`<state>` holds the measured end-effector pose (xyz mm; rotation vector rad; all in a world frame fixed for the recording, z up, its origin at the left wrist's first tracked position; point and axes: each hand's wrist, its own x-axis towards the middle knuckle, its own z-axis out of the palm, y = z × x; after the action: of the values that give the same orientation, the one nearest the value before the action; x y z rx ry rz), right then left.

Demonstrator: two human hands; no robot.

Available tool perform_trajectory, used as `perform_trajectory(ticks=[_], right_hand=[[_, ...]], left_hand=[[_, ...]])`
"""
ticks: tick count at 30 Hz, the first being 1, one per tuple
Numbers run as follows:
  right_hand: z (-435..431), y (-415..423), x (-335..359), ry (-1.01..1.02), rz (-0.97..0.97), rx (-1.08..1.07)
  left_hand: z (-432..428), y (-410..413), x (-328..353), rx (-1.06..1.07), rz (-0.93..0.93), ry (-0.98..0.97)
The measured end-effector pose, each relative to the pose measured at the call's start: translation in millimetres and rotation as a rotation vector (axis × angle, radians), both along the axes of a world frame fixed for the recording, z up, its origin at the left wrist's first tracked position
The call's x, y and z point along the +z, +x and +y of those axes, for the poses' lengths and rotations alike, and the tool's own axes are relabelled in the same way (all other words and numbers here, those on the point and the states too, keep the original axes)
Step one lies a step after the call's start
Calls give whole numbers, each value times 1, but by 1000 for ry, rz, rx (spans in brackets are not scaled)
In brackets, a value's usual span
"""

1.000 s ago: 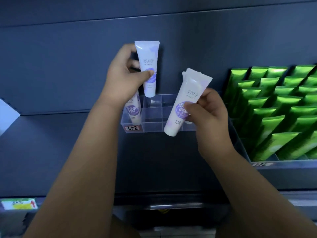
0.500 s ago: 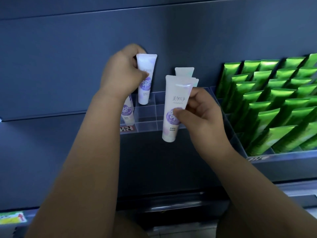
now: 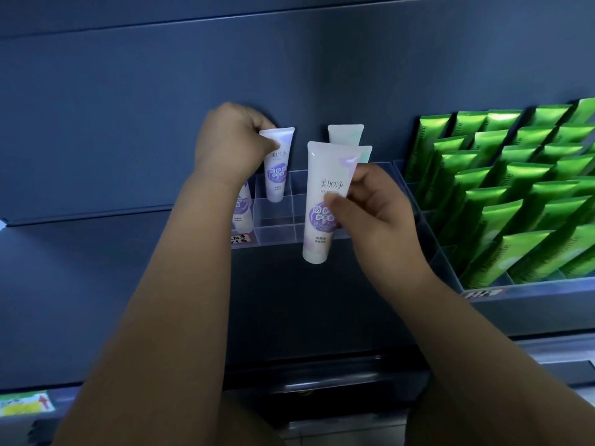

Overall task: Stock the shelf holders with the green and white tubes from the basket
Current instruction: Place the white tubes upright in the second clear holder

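shelf: dark blue; clear holder [image 3: 277,237] beside green tubes [image 3: 515,201]
left hand [image 3: 231,140]: pinches white tube [image 3: 277,177], base at a back slot
right hand [image 3: 376,217]: grips spare tubes [image 3: 325,201]
step: filling holder
next: likely release, pass another

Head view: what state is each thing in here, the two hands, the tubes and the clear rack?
single tube, upright, cap down, lower end inside the clear holder.
left hand, gripping the single tube's flat end.
tube bunch, upright, caps down, outside the holder.
right hand, pinching the tube bunch.
clear holder, mostly unfilled.
stored tube, standing at the holder's left, partly hidden.
green tubes, packed in rows, tilted.
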<state>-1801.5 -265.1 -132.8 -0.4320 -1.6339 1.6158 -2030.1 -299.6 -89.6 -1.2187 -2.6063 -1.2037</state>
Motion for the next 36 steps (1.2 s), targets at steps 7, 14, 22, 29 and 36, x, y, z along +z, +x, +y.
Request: perform_trajectory(ticks=[7, 14, 22, 29, 36], right_hand=[[1, -6, 1, 35, -43, -45], [-2, -28, 3, 209, -162, -138], [-6, -58, 8, 107, -103, -187], [-3, -64, 11, 167, -52, -210], [3, -80, -6, 186, -101, -191]], left_hand=[[-3, -1, -1, -11, 85, -64], [-5, 4, 3, -66, 10, -66], [-13, 5, 5, -98, 43, -73], [-21, 5, 5, -78, 59, 44], [-51, 28, 5, -44, -131, 277]])
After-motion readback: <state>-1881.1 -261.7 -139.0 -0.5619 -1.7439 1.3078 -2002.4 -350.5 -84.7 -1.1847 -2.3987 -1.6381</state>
